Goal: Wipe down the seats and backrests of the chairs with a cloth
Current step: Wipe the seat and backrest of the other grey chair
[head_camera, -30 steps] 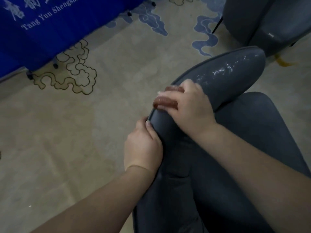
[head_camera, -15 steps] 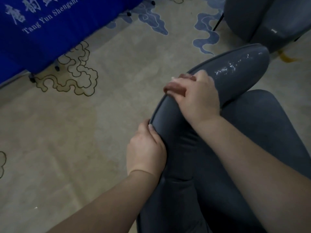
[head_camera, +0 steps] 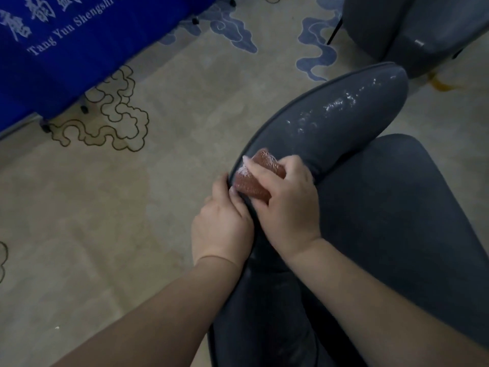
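We are partway through one chair: our right hand (head_camera: 285, 205) grips the reddish-brown cloth (head_camera: 254, 178), fingers curled round it, and presses it on the top edge of the grey backrest (head_camera: 330, 128), at its near left end. Our left hand (head_camera: 222, 226) steadies the same edge just beside the cloth, thumb on the piping and fingers wrapped over the outer side. Farther along to the right the backrest carries a glistening wet streak (head_camera: 341, 107), so we judge that stretch wiped already — the part under the cloth is the one in hand. The seat (head_camera: 397, 221), to the right of the hands, looks matt and dry; we take it as still to do, though we cannot be sure. A second grey chair (head_camera: 412, 30) stands at the far right, with no wet marks that we can see. The floor is a beige carpet (head_camera: 105, 207) with blue and outlined cloud figures, and a blue banner (head_camera: 66, 49) with white lettering stands on small feet at the far left.
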{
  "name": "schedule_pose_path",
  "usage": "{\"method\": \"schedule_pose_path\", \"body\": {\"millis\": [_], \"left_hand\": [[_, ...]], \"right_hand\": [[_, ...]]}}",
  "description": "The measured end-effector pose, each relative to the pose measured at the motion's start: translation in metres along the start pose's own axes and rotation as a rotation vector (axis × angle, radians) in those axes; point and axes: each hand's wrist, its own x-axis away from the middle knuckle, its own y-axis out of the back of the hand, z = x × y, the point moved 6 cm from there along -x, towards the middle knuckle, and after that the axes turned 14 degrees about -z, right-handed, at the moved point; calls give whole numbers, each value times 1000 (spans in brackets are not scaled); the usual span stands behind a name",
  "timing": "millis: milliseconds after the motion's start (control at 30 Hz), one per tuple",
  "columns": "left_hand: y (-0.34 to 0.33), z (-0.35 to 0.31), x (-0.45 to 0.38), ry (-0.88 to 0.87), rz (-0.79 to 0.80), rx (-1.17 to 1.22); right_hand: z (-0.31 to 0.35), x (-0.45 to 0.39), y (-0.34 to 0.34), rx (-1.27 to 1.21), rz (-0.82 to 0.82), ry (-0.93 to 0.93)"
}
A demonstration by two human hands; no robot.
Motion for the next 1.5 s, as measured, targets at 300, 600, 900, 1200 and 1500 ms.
{"method": "schedule_pose_path", "body": {"millis": [300, 600, 900, 1200, 1500], "left_hand": [[-3, -3, 2, -84, 61, -95], [-9, -3, -1, -70, 207, -143], [-54, -58, -74, -248, 358, -27], [-58, -55, -75, -267, 288, -45], [-57, -57, -74, -277, 310, -47]], "right_hand": [[-67, -51, 3, 217, -137, -271], [-72, -23, 7, 122, -152, -392], [-94, -31, 18, 58, -319, -584], [-95, -38, 8, 66, -316, -577], [-111, -96, 8, 220, -315, -517]]}}
